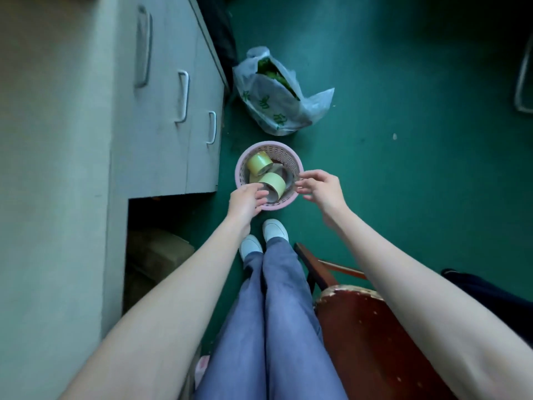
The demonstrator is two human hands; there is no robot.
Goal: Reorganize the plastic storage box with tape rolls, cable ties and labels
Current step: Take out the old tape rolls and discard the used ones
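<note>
A round pink plastic basket [284,153] stands on the green floor in front of my feet. Inside it lie two yellowish tape rolls [259,163] [274,184] and a grey roll [287,178] partly hidden behind them. My left hand [245,201] is at the basket's near left rim, fingers reaching over the edge toward the lower tape roll. My right hand [320,187] is at the right rim, fingertips touching the edge. Whether either hand grips the rim is not plain. No cable ties or labels show.
A grey cabinet with drawer handles [184,96] fills the left side, with a dark opening under it. A white plastic bag with greens [277,93] lies beyond the basket. A worn red wooden chair [369,336] stands at my right leg.
</note>
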